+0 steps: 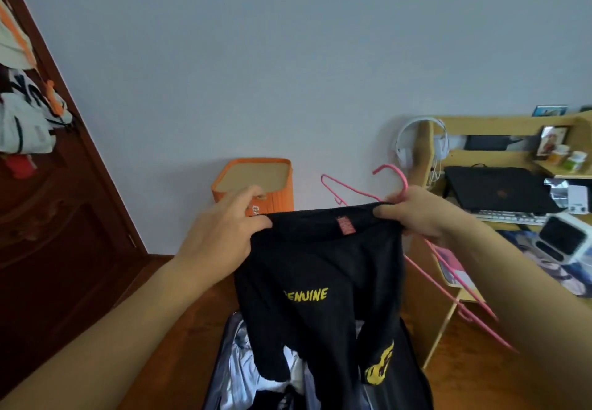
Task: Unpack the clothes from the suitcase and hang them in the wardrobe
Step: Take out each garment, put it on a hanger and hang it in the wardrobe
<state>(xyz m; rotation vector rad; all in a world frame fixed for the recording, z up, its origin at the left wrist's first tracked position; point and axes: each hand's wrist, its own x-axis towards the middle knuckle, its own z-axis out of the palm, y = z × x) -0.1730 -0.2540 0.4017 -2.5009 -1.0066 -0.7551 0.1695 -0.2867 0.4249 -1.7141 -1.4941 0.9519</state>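
A black T-shirt (320, 265) with yellow "GENUINE" lettering and a red neck label hangs in front of me, held up by its collar. My left hand (224, 233) pinches the collar's left side. My right hand (416, 214) grips the collar's right side together with pink hangers (397, 182), whose hooks stick up behind the shirt and whose arms slant down to the right. Below the shirt lies the open suitcase (230, 374) with white and dark clothes inside. At the far left, the dark wooden wardrobe (57, 217) shows light garments on orange hangers (53, 95).
An orange storage box (256, 182) stands on the floor by the white wall. A light wooden desk (499, 159) at the right holds white headphones (413, 143), a black laptop, a keyboard and small items. Wooden floor surrounds the suitcase.
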